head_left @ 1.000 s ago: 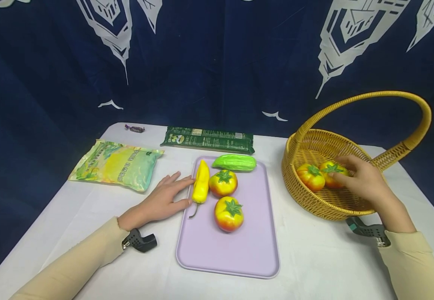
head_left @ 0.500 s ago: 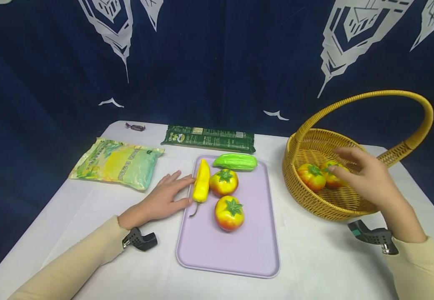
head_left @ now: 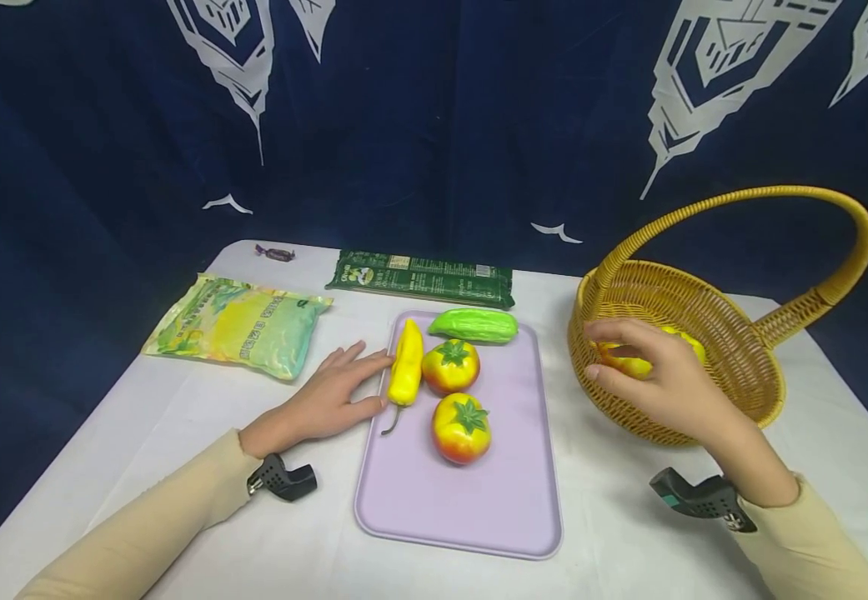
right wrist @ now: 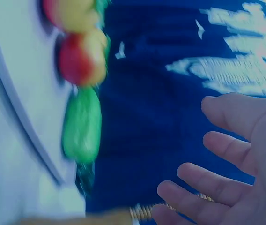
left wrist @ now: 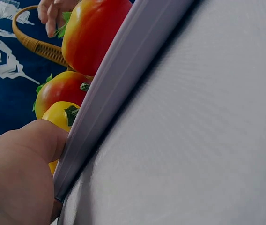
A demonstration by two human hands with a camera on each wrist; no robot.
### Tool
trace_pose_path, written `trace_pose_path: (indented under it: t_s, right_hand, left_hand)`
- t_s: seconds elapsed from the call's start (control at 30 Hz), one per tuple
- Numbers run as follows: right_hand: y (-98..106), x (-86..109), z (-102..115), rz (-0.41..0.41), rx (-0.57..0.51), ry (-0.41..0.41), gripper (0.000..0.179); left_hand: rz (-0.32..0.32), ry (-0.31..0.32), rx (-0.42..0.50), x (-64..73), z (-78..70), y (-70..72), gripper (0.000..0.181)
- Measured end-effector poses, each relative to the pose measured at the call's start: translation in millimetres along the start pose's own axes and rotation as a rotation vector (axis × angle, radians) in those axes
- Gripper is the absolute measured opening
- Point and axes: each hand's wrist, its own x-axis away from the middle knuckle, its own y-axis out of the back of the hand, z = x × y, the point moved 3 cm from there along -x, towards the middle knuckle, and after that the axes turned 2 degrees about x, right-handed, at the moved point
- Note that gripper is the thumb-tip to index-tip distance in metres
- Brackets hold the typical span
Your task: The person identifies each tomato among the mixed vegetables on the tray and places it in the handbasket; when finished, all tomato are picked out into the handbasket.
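Note:
My left hand (head_left: 332, 400) lies by the left edge of a lilac tray (head_left: 464, 508), fingers extended, fingertips right at its rim. In the left wrist view the thumb (left wrist: 34, 140) meets the tray's side. On the tray are a yellow pepper (head_left: 406, 367), two red-and-yellow tomatoes (head_left: 452, 367) and a light green ridged gourd (head_left: 474, 326). My right hand (head_left: 659, 379) hovers over the near left side of a wicker basket (head_left: 756, 392). Nothing is in its grasp; the right wrist view shows spread, relaxed fingers. It partly covers two tomatoes (head_left: 632, 367) inside the basket.
The basket's tall handle (head_left: 865, 242) arches over its opening. Behind the tray lies a green packet (head_left: 426, 279). A pastel yellow-green bag (head_left: 238, 325) and a wrapped candy (head_left: 276, 253) are at left. A dark blue curtain (head_left: 403, 125) hangs behind the table.
My right hand has lifted off the tomatoes in the basket and shifted left, toward the basket's near left rim. My left hand has stayed by the tray.

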Motion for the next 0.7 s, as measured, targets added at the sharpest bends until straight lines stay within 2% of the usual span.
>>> trace_pose_path:
  t_s: [0.17, 0.33, 0.53, 0.7]
  right_hand:
    - [-26, -7.1, 17, 0.083, 0.005, 0.082, 0.041]
    - [-51, -14.5, 30, 0.183, -0.053, 0.147, 0.039]
    - [-72, -15.5, 41, 0.257, -0.168, 0.175, 0.041]
    - [-89, -9.2, 43, 0.312, -0.293, 0.154, 0.042]
  left_hand:
    - [0.004, -0.001, 0.0, -0.1, -0.4, 1.1, 0.062]
    - [0.001, 0.003, 0.0, 0.4, 0.1, 1.8, 0.062]
    - [0.005, 0.005, 0.004, -0.1, 0.8, 0.7, 0.062]
    - [0.007, 0.004, 0.0, -0.7, 0.3, 0.5, 0.061]
